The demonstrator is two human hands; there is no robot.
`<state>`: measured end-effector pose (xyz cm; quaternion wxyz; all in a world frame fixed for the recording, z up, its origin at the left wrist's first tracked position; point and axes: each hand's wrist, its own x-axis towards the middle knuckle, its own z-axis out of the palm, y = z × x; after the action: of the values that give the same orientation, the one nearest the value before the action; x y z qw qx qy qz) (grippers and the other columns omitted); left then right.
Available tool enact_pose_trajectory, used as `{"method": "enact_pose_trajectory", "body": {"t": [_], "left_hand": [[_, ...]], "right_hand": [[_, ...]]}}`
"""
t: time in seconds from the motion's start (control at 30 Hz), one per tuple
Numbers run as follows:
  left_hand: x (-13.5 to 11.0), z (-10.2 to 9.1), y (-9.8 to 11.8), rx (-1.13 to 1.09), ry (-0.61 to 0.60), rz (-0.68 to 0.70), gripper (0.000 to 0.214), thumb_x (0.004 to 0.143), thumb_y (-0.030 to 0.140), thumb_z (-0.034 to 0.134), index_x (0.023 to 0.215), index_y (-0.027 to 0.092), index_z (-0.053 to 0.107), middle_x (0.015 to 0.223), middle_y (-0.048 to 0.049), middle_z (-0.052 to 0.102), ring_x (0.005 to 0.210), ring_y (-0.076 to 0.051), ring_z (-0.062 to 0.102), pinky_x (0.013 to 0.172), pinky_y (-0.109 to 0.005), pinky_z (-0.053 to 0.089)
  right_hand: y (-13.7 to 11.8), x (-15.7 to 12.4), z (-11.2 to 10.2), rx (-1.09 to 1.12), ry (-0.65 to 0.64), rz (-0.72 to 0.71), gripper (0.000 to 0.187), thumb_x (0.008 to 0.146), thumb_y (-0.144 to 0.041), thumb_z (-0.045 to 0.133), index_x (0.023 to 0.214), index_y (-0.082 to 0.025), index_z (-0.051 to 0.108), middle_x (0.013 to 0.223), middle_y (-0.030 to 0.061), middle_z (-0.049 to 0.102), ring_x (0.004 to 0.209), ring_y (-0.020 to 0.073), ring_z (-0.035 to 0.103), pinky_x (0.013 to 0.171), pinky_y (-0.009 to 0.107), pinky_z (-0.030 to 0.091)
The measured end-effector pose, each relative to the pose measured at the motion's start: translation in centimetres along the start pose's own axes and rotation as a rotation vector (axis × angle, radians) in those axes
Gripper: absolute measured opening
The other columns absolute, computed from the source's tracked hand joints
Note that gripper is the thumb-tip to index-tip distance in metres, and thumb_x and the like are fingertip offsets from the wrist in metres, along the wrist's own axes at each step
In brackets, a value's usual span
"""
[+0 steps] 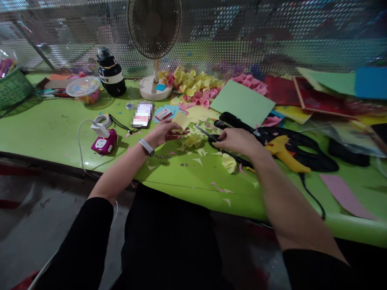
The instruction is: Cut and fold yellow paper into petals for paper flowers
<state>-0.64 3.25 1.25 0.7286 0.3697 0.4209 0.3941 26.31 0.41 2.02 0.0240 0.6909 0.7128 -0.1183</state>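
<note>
My left hand (165,132) pinches a small yellow paper square (181,121) just above the green table (54,129). My right hand (238,141) is closed around the black handles of a pair of scissors (208,135), whose blades point left toward the yellow paper. Yellow and pink paper scraps (196,151) lie scattered below both hands. A white watch sits on my left wrist.
A yellow glue gun (286,155) with a black cord lies right of my right hand. A fan (155,44), black bottle (111,74), clear lidded tub (84,88), pink power plug (104,143), folded paper flowers (193,86), a green sheet (242,102) and a pink strip (344,195) surround the work spot.
</note>
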Motion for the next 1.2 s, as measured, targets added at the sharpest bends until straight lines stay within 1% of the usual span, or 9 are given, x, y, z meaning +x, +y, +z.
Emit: {"method": "enact_pose_trajectory", "body": {"t": [0.1,0.3,0.43,0.53,0.63,0.77,0.83,1.03,1.2], "left_hand": [[-0.2,0.1,0.0,0.022,-0.022,0.000,0.042,0.074,0.004,0.071,0.112,0.016,0.060,0.090,-0.0062,0.072,0.083,-0.018,0.072,0.089,-0.039,0.058],[-0.2,0.0,-0.1,0.102,-0.053,0.024,0.025,0.074,0.007,0.072,0.097,0.015,0.066,0.090,-0.0081,0.074,0.081,-0.017,0.071,0.085,-0.036,0.059],[-0.3,0.1,-0.1,0.113,-0.089,0.051,0.023,0.073,0.011,0.076,0.094,0.014,0.068,0.093,-0.0089,0.075,0.083,-0.017,0.071,0.081,-0.033,0.060],[-0.9,0.5,-0.1,0.154,-0.133,0.047,0.027,0.071,0.011,0.078,0.097,0.013,0.069,0.094,-0.0092,0.075,0.085,-0.016,0.071,0.079,-0.030,0.059],[-1.5,1.1,-0.2,0.201,-0.164,0.042,0.027,0.073,0.011,0.078,0.099,0.012,0.068,0.093,-0.0086,0.075,0.081,-0.014,0.070,0.077,-0.030,0.060],[-1.7,1.5,-0.8,0.218,-0.202,0.027,0.024,0.076,0.009,0.077,0.098,0.011,0.068,0.094,-0.0097,0.074,0.082,-0.015,0.072,0.077,-0.031,0.061],[-1.6,1.6,-1.0,0.210,-0.206,0.023,0.023,0.077,0.009,0.076,0.099,0.011,0.068,0.094,-0.0100,0.075,0.083,-0.015,0.072,0.078,-0.031,0.061],[-1.6,2.0,-1.5,0.180,-0.182,-0.011,0.020,0.080,0.004,0.071,0.099,0.012,0.070,0.098,-0.0105,0.075,0.082,-0.015,0.072,0.083,-0.036,0.061],[-1.5,2.3,-1.8,0.182,-0.177,-0.039,0.022,0.078,0.002,0.073,0.098,0.012,0.072,0.100,-0.0113,0.076,0.082,-0.015,0.071,0.079,-0.034,0.061]], "right_hand": [[-0.1,-0.1,-0.2,-0.028,-0.011,0.002,0.020,0.075,-0.042,0.069,0.072,-0.023,0.067,0.080,0.0098,0.072,0.077,0.0285,0.067,0.059,0.035,0.043],[0.5,0.0,-0.7,0.044,-0.026,0.026,0.015,0.076,-0.035,0.069,0.074,-0.021,0.065,0.073,0.0077,0.073,0.075,0.0280,0.070,0.061,0.035,0.046],[1.1,-0.1,-1.1,0.516,-0.053,0.063,0.011,0.076,-0.025,0.071,0.083,-0.020,0.064,0.075,0.0070,0.075,0.071,0.0245,0.073,0.063,0.034,0.053],[0.4,-0.3,-0.9,0.992,-0.013,0.014,0.025,0.074,-0.028,0.074,0.093,-0.021,0.059,0.087,0.0093,0.076,0.072,0.0237,0.073,0.062,0.034,0.059],[-1.3,-0.8,-0.5,1.215,0.097,-0.062,0.038,0.074,-0.038,0.076,0.101,-0.023,0.054,0.096,0.0070,0.074,0.077,0.0231,0.074,0.069,0.038,0.063],[-3.4,-1.6,0.2,1.177,0.368,-0.144,0.050,0.074,-0.049,0.077,0.109,-0.027,0.048,0.104,0.0053,0.070,0.095,0.0246,0.074,0.080,0.038,0.063],[-3.9,-1.9,0.5,1.132,0.439,-0.161,0.052,0.075,-0.051,0.076,0.110,-0.027,0.047,0.109,0.0062,0.068,0.102,0.0252,0.072,0.084,0.037,0.062],[-4.7,-2.6,1.3,1.097,0.363,-0.193,0.042,0.079,-0.046,0.073,0.107,-0.027,0.048,0.112,0.0059,0.067,0.105,0.0240,0.071,0.090,0.037,0.060],[-4.9,-2.9,1.6,1.025,0.327,-0.220,0.045,0.079,-0.046,0.074,0.114,-0.026,0.051,0.118,0.0080,0.068,0.106,0.0250,0.071,0.086,0.038,0.061]]}}
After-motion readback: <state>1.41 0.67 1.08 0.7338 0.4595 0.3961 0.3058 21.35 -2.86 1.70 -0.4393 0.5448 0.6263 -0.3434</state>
